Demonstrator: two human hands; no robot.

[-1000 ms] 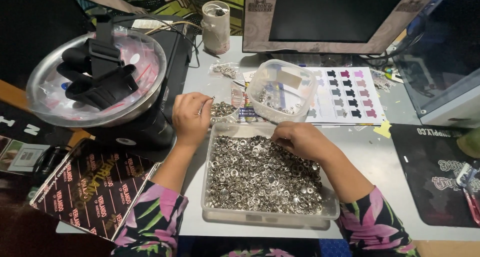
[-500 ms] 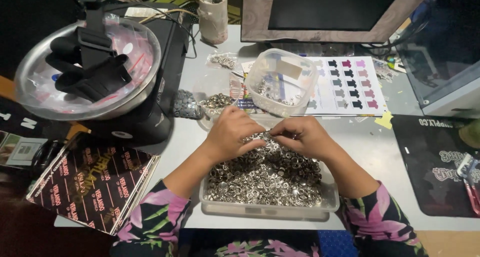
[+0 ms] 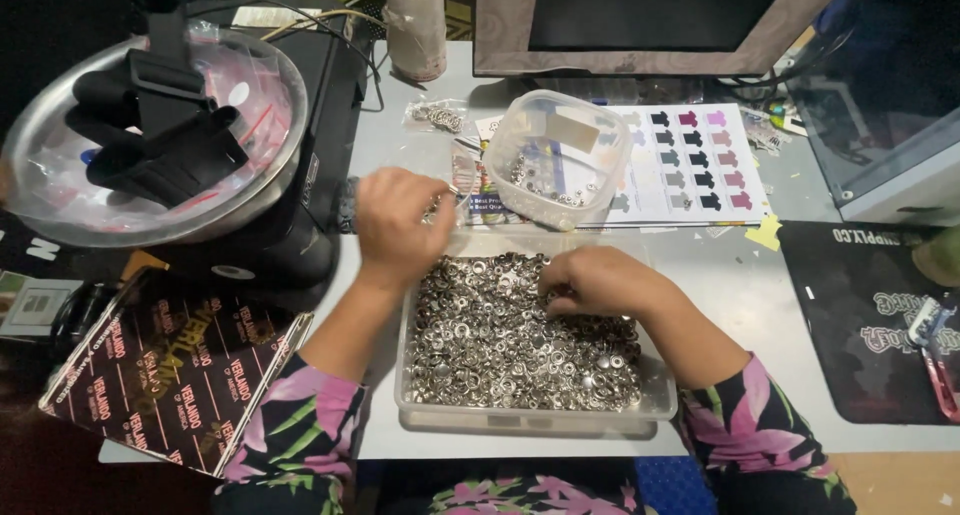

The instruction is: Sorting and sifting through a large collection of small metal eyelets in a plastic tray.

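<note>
Grey table (image 3: 740,285). On it: clear tub (image 3: 530,415) of metal rings, small clear tub (image 3: 556,155) on a colour chart (image 3: 690,165), tape roll (image 3: 416,25), little bag of rings (image 3: 435,115), black mat (image 3: 870,315), dark box (image 3: 175,375) at the left edge.

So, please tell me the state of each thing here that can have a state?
clear tray: open, nearly full of small metal rings
round tub: open, few metal pieces at its bottom
monitor: screen dark
small bag: lying flat, metal pieces inside
metal bowl: upright, holds black straps and plastic bags
left hand: raised at the tray's far edge
right hand: resting in the rings
</note>
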